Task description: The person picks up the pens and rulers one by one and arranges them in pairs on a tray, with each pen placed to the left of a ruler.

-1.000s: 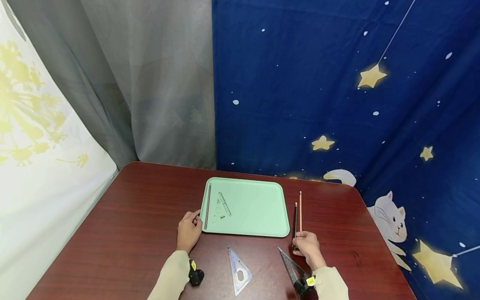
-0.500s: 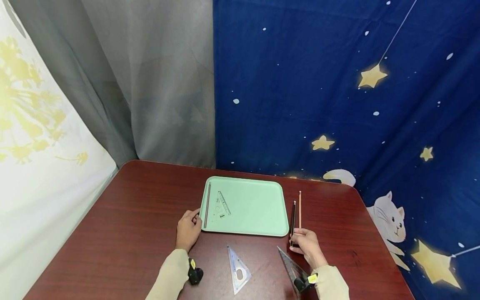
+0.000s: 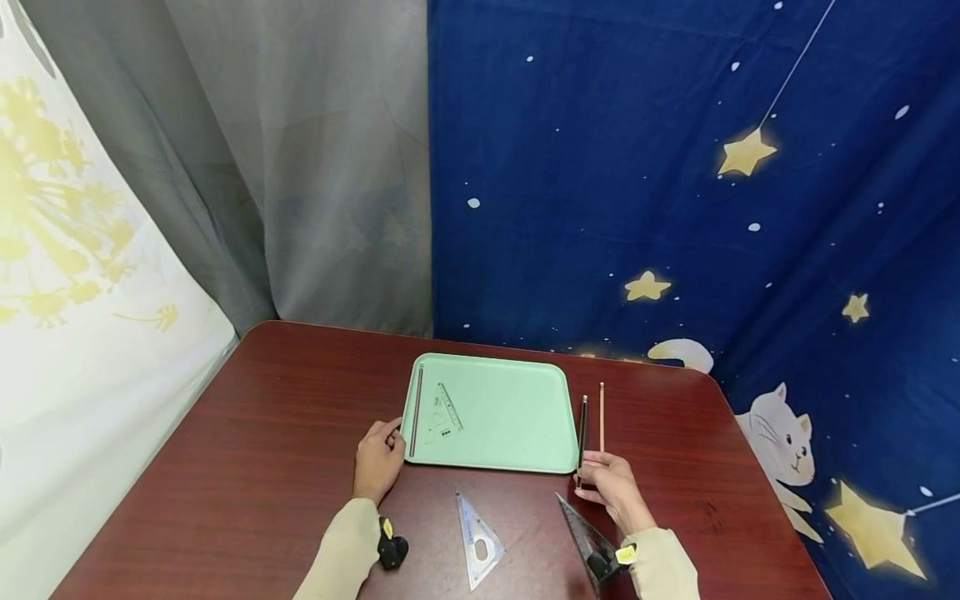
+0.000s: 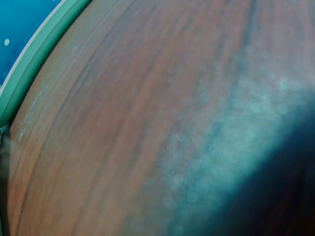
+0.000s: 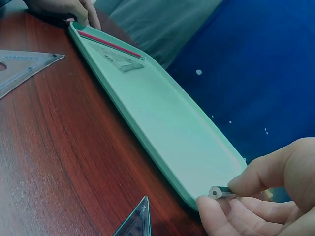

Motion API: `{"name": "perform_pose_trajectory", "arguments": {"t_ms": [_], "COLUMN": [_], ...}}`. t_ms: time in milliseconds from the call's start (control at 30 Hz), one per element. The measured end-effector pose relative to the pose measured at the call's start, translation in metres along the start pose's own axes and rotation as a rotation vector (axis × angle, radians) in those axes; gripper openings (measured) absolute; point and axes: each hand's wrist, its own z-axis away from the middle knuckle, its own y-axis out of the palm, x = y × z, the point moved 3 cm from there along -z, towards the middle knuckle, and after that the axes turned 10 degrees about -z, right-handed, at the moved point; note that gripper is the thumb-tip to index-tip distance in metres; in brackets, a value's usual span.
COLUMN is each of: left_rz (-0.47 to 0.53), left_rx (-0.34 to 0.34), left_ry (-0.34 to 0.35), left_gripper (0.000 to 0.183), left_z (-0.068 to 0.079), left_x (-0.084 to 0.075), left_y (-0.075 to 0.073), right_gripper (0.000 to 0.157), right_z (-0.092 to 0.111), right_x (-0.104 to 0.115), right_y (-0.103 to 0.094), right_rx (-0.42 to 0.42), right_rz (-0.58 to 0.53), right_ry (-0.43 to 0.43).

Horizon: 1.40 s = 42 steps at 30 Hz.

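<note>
My right hand (image 3: 611,485) pinches a black pencil (image 3: 582,421) near its lower end, just off the tray's right edge. The pencil's flat, unsharpened end (image 5: 214,192) shows between thumb and fingers in the right wrist view. A light wood-coloured pencil (image 3: 602,417) lies just beyond that hand on the table. My left hand (image 3: 377,467) holds the mint-green tray (image 3: 510,417) at its near left corner. Inside the tray are a dark red pencil (image 3: 416,408) along the left side and a clear set square (image 3: 448,408).
Another clear set square (image 3: 471,529) with blue markings lies in front of the tray. Partly under the right wrist is a larger see-through set square (image 3: 577,527). The reddish-brown table (image 3: 285,417) ends at curtains behind and to the left.
The right hand has shifted slightly left and away from me, bringing the black pencil toward the tray and apart from the wood-coloured one. The left hand stays put.
</note>
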Motion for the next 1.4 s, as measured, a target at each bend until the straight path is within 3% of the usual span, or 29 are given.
{"name": "perform_pose_trajectory", "arguments": {"t_ms": [267, 1400], "left_rz": [0.002, 0.013], "left_rx": [0.024, -0.001], "left_ry": [-0.012, 0.001], "left_gripper": [0.030, 0.029], "left_z": [0.000, 0.001], "left_x": [0.001, 0.000], "left_y": [0.001, 0.001], "right_gripper": [0.048, 0.045], "right_z": [0.001, -0.006], "right_x": [0.002, 0.003], "right_y": [0.007, 0.055], "right_rx": [0.013, 0.072], "right_rz": [0.011, 0.015], "right_ry": [-0.005, -0.018]}}
